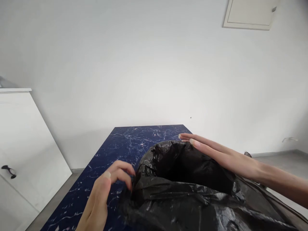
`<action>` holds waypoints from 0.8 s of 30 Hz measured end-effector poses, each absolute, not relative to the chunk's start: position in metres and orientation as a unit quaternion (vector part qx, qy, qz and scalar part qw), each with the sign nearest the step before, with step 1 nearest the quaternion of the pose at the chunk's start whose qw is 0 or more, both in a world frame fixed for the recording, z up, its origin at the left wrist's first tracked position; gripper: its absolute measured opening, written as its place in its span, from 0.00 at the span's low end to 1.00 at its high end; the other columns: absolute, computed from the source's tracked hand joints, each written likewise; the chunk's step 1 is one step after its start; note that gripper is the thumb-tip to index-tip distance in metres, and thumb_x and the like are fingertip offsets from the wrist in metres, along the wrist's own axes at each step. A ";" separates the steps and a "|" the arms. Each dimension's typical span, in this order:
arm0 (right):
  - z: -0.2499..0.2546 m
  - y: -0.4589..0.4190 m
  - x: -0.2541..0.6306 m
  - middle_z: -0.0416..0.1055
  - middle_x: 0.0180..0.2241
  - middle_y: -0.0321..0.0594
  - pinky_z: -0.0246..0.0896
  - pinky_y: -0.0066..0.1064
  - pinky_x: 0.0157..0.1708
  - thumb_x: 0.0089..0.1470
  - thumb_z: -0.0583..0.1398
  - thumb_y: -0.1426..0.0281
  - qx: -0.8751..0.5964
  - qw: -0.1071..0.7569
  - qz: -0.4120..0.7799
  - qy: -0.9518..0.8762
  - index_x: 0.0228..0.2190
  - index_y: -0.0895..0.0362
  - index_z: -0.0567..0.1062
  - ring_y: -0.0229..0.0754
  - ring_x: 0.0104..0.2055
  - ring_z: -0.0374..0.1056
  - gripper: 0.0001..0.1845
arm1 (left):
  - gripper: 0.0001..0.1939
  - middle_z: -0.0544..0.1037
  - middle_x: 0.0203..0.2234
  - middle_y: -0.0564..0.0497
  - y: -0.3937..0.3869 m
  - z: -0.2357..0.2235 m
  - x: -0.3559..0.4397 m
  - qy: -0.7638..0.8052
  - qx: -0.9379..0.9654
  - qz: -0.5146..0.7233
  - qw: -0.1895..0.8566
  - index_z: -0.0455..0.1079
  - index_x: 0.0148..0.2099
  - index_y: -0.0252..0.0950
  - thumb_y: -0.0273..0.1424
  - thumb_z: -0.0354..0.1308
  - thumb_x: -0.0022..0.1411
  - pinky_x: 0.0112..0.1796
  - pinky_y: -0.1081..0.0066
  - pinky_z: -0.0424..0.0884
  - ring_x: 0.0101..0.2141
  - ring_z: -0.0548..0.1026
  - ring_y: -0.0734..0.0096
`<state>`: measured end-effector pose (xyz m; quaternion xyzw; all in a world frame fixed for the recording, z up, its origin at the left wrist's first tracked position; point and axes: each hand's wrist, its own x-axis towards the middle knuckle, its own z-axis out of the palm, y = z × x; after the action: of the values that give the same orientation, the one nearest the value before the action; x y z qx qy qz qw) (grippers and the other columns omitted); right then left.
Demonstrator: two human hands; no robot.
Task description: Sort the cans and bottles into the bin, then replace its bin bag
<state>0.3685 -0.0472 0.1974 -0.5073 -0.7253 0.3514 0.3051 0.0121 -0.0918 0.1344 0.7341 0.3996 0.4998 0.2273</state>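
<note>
A black plastic bag (173,202) stands on the blue marble-patterned tabletop (141,138), its round mouth spread wide and its dark inside showing. The edge of the bag is folded outward around the rim, and whatever supports it from within is hidden. At the bag's left side is my left hand (103,189), fingers bent and their tips against the plastic, thumb held apart. My right hand (226,157) lies along the far right of the rim with fingers stretched out straight and the thumb over the edge. Neither hand is closed around the plastic.
To the left stands a white cabinet (26,138) with a black handle (9,171). Behind the table is a white wall (144,64), with a small hatch (250,14) at upper right. Grey floor (284,160) shows at the right.
</note>
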 end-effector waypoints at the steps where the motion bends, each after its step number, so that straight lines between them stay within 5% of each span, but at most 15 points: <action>1: 0.197 -0.056 0.371 0.57 0.75 0.29 0.52 0.60 0.73 0.66 0.55 0.39 -0.491 0.311 0.286 -0.761 0.71 0.32 0.63 0.59 0.77 0.52 0.37 | 0.31 0.77 0.41 0.44 -0.093 0.139 0.017 0.404 0.730 0.517 0.192 0.73 0.34 0.42 0.50 0.37 0.81 0.46 0.67 0.74 0.42 0.77 0.60; 6: 0.185 -0.098 0.382 0.53 0.77 0.39 0.59 0.50 0.71 0.66 0.61 0.45 -0.291 0.264 -0.004 -0.920 0.75 0.44 0.58 0.58 0.77 0.52 0.43 | 0.19 0.74 0.37 0.48 -0.108 0.153 0.037 0.265 0.824 0.496 0.062 0.69 0.48 0.41 0.52 0.60 0.73 0.37 0.67 0.74 0.37 0.74 0.63; 10: 0.172 -0.113 0.383 0.57 0.75 0.43 0.41 0.46 0.78 0.65 0.62 0.43 -0.219 0.219 -0.128 -0.942 0.74 0.56 0.59 0.54 0.78 0.50 0.48 | 0.02 0.74 0.29 0.51 -0.114 0.147 0.042 0.174 0.876 0.449 -0.029 0.70 0.47 0.37 0.26 0.60 0.75 0.36 0.64 0.70 0.31 0.69 0.68; 14: 0.165 -0.115 0.382 0.69 0.69 0.45 0.36 0.43 0.80 0.64 0.67 0.50 -0.198 0.231 -0.168 -0.938 0.70 0.58 0.64 0.51 0.75 0.58 0.43 | 0.11 0.75 0.26 0.51 -0.115 0.126 0.040 0.164 0.884 0.428 -0.091 0.70 0.43 0.39 0.17 0.58 0.67 0.34 0.63 0.69 0.28 0.67 0.67; 18: 0.166 -0.115 0.381 0.77 0.59 0.47 0.53 0.38 0.74 0.67 0.62 0.47 -0.195 0.253 -0.099 -0.942 0.63 0.56 0.68 0.49 0.66 0.69 0.35 | 0.13 0.75 0.25 0.52 -0.109 0.103 0.035 0.205 0.887 0.401 -0.105 0.68 0.38 0.41 0.16 0.58 0.59 0.34 0.63 0.70 0.29 0.69 0.66; 21: 0.167 -0.114 0.376 0.80 0.50 0.44 0.65 0.38 0.61 0.71 0.60 0.53 -0.208 0.285 -0.054 -0.934 0.56 0.53 0.71 0.46 0.55 0.74 0.21 | 0.15 0.77 0.37 0.46 -0.100 0.080 0.026 0.247 0.883 0.390 -0.086 0.70 0.47 0.42 0.25 0.64 0.58 0.44 0.56 0.75 0.40 0.75 0.57; 24: 0.165 -0.111 0.367 0.79 0.41 0.39 0.66 0.37 0.48 0.69 0.64 0.57 -0.242 0.316 -0.029 -0.917 0.46 0.52 0.72 0.43 0.44 0.73 0.14 | 0.36 0.69 0.51 0.38 -0.084 0.052 0.011 0.290 0.850 0.436 -0.052 0.60 0.62 0.40 0.33 0.71 0.54 0.47 0.51 0.79 0.52 0.72 0.46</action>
<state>0.3666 -0.1106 0.1651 -0.2425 -0.9170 -0.0292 0.3155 0.0113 -0.0839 0.0517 0.8503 0.2904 0.4358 -0.0518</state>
